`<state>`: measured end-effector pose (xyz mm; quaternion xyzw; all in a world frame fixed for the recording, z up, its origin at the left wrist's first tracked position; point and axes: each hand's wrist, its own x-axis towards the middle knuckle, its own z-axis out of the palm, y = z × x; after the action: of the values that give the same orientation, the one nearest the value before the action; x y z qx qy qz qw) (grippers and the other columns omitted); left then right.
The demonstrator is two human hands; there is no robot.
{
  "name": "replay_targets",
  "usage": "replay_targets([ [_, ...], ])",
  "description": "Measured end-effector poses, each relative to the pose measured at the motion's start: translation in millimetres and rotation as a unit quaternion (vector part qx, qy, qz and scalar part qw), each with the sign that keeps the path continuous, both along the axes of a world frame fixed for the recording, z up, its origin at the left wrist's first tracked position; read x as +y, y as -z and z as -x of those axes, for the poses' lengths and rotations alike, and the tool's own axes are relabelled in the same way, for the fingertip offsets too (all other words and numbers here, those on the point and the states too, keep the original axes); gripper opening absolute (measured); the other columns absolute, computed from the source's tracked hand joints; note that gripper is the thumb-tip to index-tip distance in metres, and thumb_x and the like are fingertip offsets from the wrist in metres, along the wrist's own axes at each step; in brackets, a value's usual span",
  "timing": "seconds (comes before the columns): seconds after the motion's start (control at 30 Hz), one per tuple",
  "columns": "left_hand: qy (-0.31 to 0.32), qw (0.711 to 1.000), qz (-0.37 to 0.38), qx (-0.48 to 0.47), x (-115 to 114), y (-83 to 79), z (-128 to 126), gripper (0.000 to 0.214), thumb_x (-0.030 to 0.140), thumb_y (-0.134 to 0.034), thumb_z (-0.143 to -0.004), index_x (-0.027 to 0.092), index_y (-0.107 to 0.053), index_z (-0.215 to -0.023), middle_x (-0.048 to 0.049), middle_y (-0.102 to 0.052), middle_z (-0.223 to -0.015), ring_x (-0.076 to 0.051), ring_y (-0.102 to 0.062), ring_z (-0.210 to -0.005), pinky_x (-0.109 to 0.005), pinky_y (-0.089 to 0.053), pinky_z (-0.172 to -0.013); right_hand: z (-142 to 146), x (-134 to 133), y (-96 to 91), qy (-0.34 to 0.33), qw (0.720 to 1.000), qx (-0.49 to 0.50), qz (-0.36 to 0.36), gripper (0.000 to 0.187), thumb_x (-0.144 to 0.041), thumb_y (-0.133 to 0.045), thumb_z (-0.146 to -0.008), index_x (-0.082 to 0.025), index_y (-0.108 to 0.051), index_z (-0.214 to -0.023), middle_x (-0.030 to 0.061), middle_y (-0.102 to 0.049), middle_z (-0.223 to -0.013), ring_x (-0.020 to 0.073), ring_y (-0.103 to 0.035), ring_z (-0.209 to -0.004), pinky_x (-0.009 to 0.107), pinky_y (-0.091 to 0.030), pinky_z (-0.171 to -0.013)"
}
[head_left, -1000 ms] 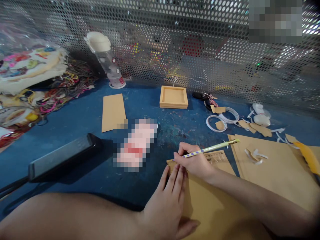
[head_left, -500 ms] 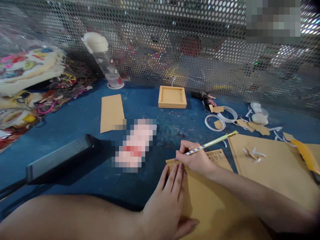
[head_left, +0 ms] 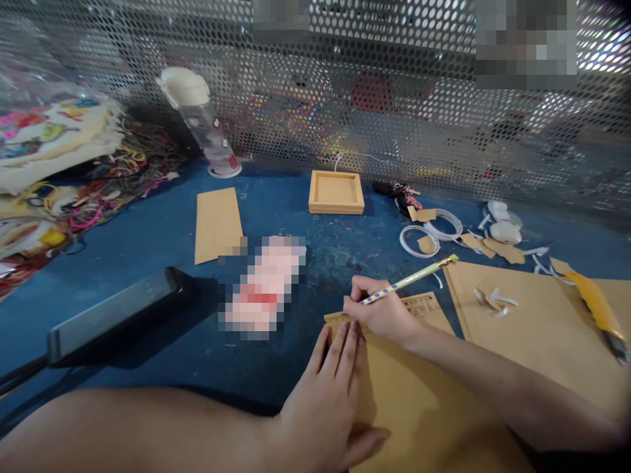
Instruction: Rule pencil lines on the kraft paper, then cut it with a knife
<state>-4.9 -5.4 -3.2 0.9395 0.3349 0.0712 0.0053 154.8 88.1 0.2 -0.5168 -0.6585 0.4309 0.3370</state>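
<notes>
A pale green pencil with purple dots [head_left: 409, 281] is pinched in my right hand [head_left: 382, 314], its tip down by the edge of a clear ruler [head_left: 421, 305]. The ruler lies across the far end of a brown cardboard sheet [head_left: 419, 394]. My left hand [head_left: 328, 387] rests flat with fingers stretched out, the fingertips on the ruler's left part and the thumb on the cardboard. The pencil tip and the ruler's middle are hidden by my right hand.
Beyond my hands stand a small wooden frame box [head_left: 336, 207] and a clear bottle [head_left: 217, 141]. Tape rolls [head_left: 419, 241] and scraps lie right, near another cardboard sheet [head_left: 542, 328] and a yellow cutter [head_left: 596, 305]. A black device [head_left: 118, 315] and cardboard piece [head_left: 217, 226] lie left.
The whole view has shifted slightly, so things sit a little further left. Both hands, the pencil and the ruler keep nearly the same places on the cardboard.
</notes>
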Motion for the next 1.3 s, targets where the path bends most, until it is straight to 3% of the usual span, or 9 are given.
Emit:
replay_targets([
  [0.43, 0.003, 1.000, 0.007, 0.001, 0.0, -0.9, 2.0, 0.089, 0.067, -0.021, -0.094, -0.006, -0.038, -0.142, -0.0304, -0.033, -0.147, -0.041, -0.022, -0.141, -0.053, -0.004, -0.113, 0.9, -0.2, -1.3, 0.002, 1.000, -0.002, 0.010, 0.024, -0.016, -0.056, -0.069, -0.021, -0.036, -0.057, -0.0068, -0.039, -0.053, 0.0097, -0.032, -0.053, 0.023, -0.024, -0.047],
  [0.63, 0.004, 1.000, 0.014, -0.003, -0.2, 0.0, 2.5, 0.089, 0.066, -0.021, -0.095, -0.007, -0.034, -0.144, -0.0311, -0.030, -0.148, -0.042, -0.021, -0.141, -0.054, -0.004, -0.113, -1.1, -0.6, -2.7, 0.036, 0.999, 0.013, -0.004, 0.025, -0.017, -0.055, -0.069, -0.021, -0.034, -0.055, -0.0068, -0.036, -0.053, 0.0103, -0.033, -0.054, 0.024, -0.026, -0.050],
  [1.3, -0.001, 1.000, 0.011, -0.003, -0.3, 1.9, 2.6, 0.090, 0.067, -0.021, -0.094, -0.006, -0.032, -0.145, -0.0290, -0.029, -0.150, -0.040, -0.019, -0.143, -0.053, -0.006, -0.114, -1.7, 0.8, -0.8, 0.026, 0.999, -0.024, -0.007, 0.022, -0.016, -0.052, -0.067, -0.021, -0.035, -0.056, -0.0065, -0.038, -0.053, 0.0107, -0.034, -0.055, 0.024, -0.025, -0.050],
])
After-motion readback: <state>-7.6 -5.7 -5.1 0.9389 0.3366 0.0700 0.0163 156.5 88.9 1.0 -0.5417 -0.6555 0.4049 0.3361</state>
